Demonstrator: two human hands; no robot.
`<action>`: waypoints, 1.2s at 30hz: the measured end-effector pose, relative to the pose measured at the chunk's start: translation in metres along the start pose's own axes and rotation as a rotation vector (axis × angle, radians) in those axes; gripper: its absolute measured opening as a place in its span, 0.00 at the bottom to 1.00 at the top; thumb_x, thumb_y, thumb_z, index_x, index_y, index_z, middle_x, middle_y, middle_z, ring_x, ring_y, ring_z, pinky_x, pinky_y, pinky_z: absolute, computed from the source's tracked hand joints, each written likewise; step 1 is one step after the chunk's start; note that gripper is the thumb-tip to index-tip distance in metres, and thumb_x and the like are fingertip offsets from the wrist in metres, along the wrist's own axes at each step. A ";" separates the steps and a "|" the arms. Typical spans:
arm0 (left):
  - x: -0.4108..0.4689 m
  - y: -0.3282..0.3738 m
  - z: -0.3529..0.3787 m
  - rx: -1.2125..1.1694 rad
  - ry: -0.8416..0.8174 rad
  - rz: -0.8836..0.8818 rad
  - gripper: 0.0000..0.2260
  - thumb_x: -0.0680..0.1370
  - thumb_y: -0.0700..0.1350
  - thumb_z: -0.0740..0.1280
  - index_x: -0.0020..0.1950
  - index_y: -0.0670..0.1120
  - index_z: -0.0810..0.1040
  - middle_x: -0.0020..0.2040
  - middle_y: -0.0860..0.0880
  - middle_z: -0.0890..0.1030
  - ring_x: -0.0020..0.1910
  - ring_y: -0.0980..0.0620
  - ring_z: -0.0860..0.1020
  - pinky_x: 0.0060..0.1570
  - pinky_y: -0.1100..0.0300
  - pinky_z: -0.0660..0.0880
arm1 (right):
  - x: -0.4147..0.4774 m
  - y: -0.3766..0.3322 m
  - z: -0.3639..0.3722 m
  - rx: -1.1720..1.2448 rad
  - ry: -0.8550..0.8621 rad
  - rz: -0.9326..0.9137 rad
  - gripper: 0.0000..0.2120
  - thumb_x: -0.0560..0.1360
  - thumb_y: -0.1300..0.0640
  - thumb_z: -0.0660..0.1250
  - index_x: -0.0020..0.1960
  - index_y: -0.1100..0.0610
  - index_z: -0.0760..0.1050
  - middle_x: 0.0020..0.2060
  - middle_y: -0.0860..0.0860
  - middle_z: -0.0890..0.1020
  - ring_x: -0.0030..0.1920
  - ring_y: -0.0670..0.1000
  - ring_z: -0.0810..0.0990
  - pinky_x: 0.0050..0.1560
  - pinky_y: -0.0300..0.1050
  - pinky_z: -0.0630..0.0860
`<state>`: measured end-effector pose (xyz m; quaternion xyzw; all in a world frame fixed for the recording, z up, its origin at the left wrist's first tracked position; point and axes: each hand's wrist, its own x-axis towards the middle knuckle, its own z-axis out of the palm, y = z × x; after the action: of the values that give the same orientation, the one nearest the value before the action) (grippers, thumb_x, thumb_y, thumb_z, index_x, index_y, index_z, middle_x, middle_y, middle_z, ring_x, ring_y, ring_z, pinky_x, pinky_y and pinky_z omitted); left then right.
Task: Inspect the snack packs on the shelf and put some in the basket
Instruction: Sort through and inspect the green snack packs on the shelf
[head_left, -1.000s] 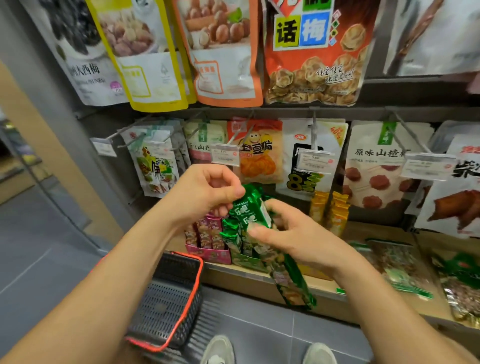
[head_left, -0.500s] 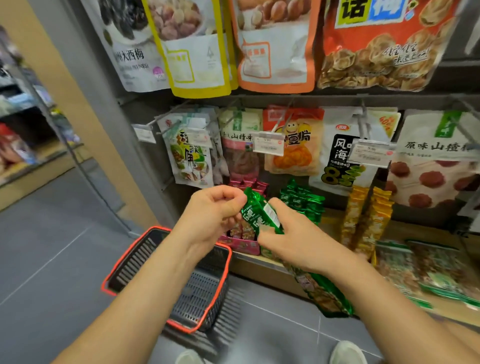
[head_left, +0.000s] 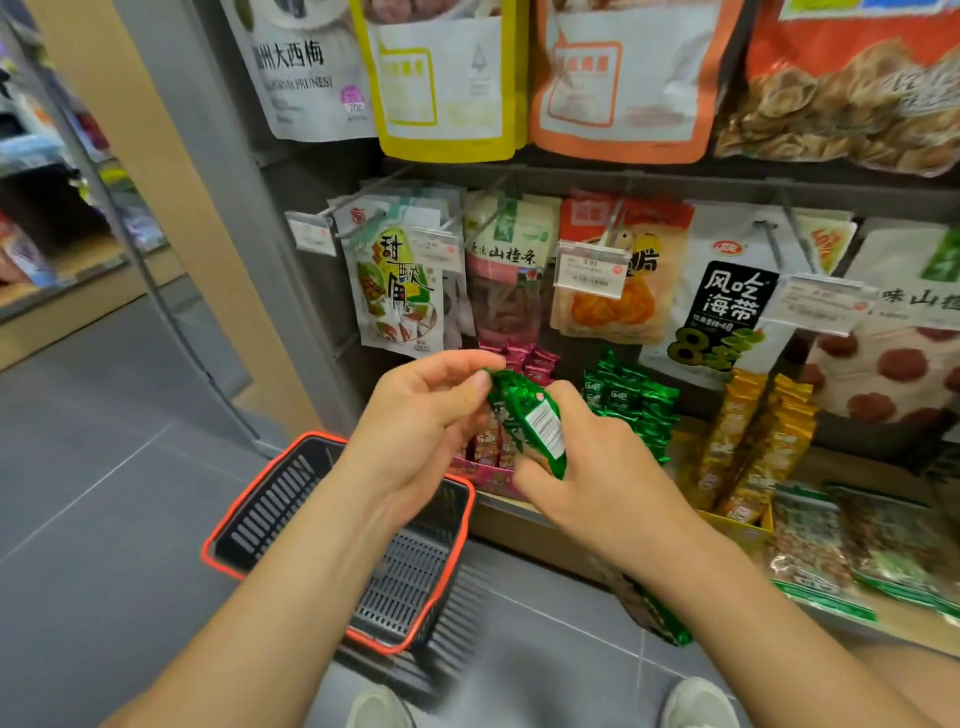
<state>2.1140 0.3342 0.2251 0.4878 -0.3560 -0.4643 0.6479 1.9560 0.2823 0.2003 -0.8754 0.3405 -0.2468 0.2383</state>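
Observation:
A small green snack pack (head_left: 527, 421) with a white label sits between both hands in front of the low shelf. My left hand (head_left: 415, 426) pinches its top end with thumb and fingers. My right hand (head_left: 592, 473) grips its lower part, and a longer strip of green packs (head_left: 657, 613) hangs below that wrist. A black basket with a red rim (head_left: 249, 519) hangs under my left forearm, over the floor. More green packs (head_left: 631, 405) stand in a row on the shelf behind my right hand.
Pink packs (head_left: 530, 358) stand in a box behind my hands; yellow packs (head_left: 748, 441) and flat green-edged bags (head_left: 831, 545) lie to the right. Hanging bags with price tags (head_left: 589, 270) fill the pegs above. Grey tiled floor (head_left: 104, 467) and an aisle open to the left. My shoes show at the bottom.
The view has swung left and down, so the basket shows more fully. Both hands have turned the green pack so its white label faces me.

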 end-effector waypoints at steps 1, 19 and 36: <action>0.000 0.003 -0.002 0.028 -0.038 -0.001 0.06 0.75 0.42 0.69 0.45 0.48 0.86 0.42 0.48 0.83 0.40 0.54 0.80 0.40 0.64 0.78 | 0.001 0.000 0.000 -0.065 0.033 -0.003 0.15 0.73 0.47 0.64 0.52 0.47 0.60 0.34 0.46 0.76 0.32 0.52 0.76 0.31 0.51 0.74; 0.015 -0.002 -0.011 0.000 0.150 0.037 0.06 0.70 0.41 0.70 0.37 0.41 0.85 0.39 0.44 0.85 0.40 0.50 0.83 0.43 0.60 0.80 | 0.006 0.010 -0.015 0.208 -0.318 0.063 0.27 0.75 0.38 0.65 0.70 0.38 0.59 0.43 0.41 0.80 0.37 0.43 0.79 0.41 0.45 0.77; 0.035 0.002 -0.032 -0.284 0.600 0.091 0.11 0.81 0.41 0.64 0.41 0.40 0.80 0.34 0.49 0.84 0.37 0.54 0.81 0.36 0.63 0.79 | -0.008 0.026 -0.053 0.419 -0.436 0.074 0.20 0.72 0.53 0.75 0.63 0.46 0.77 0.54 0.42 0.83 0.54 0.43 0.81 0.59 0.45 0.76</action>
<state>2.1547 0.3104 0.2183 0.4911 -0.1025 -0.3155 0.8055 1.9068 0.2578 0.2238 -0.8265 0.2549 -0.1093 0.4899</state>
